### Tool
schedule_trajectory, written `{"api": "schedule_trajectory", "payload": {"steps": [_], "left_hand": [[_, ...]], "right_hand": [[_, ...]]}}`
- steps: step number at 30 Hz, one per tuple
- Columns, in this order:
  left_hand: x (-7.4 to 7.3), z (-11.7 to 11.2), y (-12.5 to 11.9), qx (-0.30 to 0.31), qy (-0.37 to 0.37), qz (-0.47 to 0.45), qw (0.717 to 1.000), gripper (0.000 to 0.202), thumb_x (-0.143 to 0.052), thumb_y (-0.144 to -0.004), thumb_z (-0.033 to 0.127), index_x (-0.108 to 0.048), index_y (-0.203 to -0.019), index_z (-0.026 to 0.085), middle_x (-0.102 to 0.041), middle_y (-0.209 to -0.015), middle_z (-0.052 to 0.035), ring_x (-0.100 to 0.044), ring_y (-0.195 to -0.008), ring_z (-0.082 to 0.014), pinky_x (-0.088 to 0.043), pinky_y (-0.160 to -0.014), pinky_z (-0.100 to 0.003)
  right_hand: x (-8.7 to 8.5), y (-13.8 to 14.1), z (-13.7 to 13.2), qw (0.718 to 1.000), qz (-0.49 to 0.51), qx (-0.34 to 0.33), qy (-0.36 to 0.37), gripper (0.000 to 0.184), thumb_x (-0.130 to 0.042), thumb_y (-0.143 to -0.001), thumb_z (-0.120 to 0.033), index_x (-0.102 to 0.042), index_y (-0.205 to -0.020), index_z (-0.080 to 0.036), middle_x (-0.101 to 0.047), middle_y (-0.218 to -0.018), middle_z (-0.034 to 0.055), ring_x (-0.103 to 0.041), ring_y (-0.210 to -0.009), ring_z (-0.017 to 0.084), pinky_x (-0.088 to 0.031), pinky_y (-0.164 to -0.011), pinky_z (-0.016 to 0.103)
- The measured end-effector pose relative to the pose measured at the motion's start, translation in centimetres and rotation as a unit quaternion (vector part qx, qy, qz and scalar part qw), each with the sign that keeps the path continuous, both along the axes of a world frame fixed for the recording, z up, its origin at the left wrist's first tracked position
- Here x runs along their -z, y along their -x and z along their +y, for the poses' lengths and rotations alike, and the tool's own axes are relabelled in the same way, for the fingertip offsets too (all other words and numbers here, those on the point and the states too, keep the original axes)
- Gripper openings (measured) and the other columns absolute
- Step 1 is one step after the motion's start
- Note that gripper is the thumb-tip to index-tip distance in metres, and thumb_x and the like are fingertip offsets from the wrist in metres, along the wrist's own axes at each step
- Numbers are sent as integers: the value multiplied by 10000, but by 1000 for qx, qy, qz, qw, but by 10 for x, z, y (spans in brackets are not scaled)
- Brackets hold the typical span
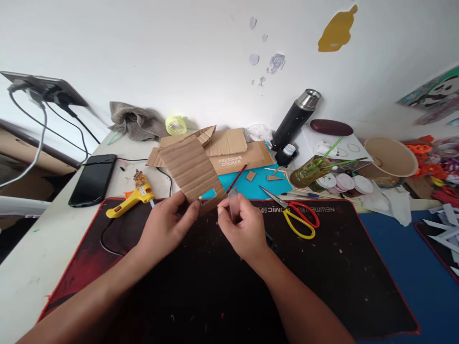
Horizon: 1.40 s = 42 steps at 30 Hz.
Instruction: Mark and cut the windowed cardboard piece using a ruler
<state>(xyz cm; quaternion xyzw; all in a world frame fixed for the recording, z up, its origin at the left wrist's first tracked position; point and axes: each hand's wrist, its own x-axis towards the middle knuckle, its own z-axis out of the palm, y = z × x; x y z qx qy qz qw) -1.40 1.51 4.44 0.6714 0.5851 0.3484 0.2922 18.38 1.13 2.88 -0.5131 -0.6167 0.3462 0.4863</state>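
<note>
My left hand (167,220) grips the lower left edge of a brown corrugated cardboard piece (190,167), thumb in front. A small rectangular opening is cut near the lower edge of that piece, and blue shows through it. At its lower right corner is my right hand (244,220), fingers closed around a narrow translucent strip-like object (234,204). The kind of this object is not clear, and its lower end is hidden by the fingers. Both hands are above the black desk mat (222,286).
A yellow hot glue gun (131,200) and a black phone (92,180) lie left. Scissors (292,210) with red and yellow handles lie right. Behind are cardboard scraps (233,160), a red pencil (237,177), a black thermos (294,117) and a cup (306,172) with green sticks.
</note>
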Motion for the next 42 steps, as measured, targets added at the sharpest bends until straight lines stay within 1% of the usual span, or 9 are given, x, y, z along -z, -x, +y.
{"api": "schedule_trajectory", "payload": {"steps": [4, 10, 13, 15, 19, 24, 27, 31, 42], "left_hand": [[-6, 7, 7, -48, 40, -144, 988, 399, -639, -1023, 601, -656, -865, 235, -718, -675, -5, -678, -617, -192, -523, -612, -299], [-2, 11, 11, -61, 49, -260, 962, 353, -707, -1009, 543, -665, -864, 225, -692, -660, 11, -656, -591, -169, -532, -606, -293], [4, 12, 12, -51, 66, -306, 948, 334, -717, -1000, 509, -651, -834, 227, -667, -656, 17, -656, -587, -169, -546, -603, -299], [6, 12, 12, -44, 87, -329, 939, 332, -730, -983, 503, -637, -824, 227, -659, -654, 18, -657, -580, -171, -551, -591, -302], [5, 10, 8, -31, 135, -362, 922, 352, -788, -928, 527, -638, -842, 221, -671, -642, 14, -661, -550, -175, -527, -533, -288], [6, 7, 3, 50, 182, -345, 920, 403, -851, -912, 577, -725, -931, 195, -705, -650, -4, -678, -578, -168, -528, -542, -261], [7, 6, -1, 83, 225, -407, 882, 416, -899, -884, 571, -745, -915, 186, -720, -673, -16, -680, -576, -159, -516, -529, -248], [8, 6, -6, 84, 282, -498, 816, 439, -961, -814, 564, -758, -877, 181, -715, -702, -22, -665, -550, -145, -480, -476, -224], [20, 3, -11, 70, 285, -552, 781, 449, -1015, -756, 543, -804, -904, 175, -684, -674, 2, -618, -540, -99, -458, -486, -178]], "right_hand": [[-7, -5, 0, 999, 14, -26, 16, 151, -652, -955, -293, -639, -811, -249, -519, -614, -60, -498, -551, 134, -461, -571, 263], [-4, 3, -5, 991, 8, -125, 54, 316, -671, -971, -341, -517, -711, -248, -517, -592, -62, -457, -528, 115, -376, -535, 258], [0, 6, -6, 983, 7, -154, 98, 202, -689, -945, -325, -616, -777, -241, -530, -614, -64, -483, -551, 121, -385, -545, 255], [1, 5, -4, 979, 37, -154, 125, 93, -705, -936, -325, -709, -901, -238, -547, -660, -57, -504, -583, 128, -409, -556, 253], [2, 0, 1, 950, 187, -150, 199, 304, -718, -974, -512, -713, -1114, -242, -468, -649, -84, -404, -519, 114, -344, -477, 241], [1, -3, 6, 918, 283, -139, 240, 457, -747, -939, -683, -620, -979, -245, -465, -588, -105, -307, -448, 82, -223, -410, 224], [2, -1, 6, 912, 301, -117, 252, 484, -799, -913, -662, -550, -856, -251, -391, -536, -127, -281, -441, 69, -203, -412, 210], [2, -1, 7, 908, 316, -104, 253, 487, -817, -896, -644, -535, -825, -253, -353, -522, -137, -261, -430, 63, -196, -409, 211], [3, 2, 4, 909, 316, -113, 248, 444, -796, -924, -603, -557, -824, -243, -376, -506, -133, -288, -418, 61, -204, -407, 209]]}}
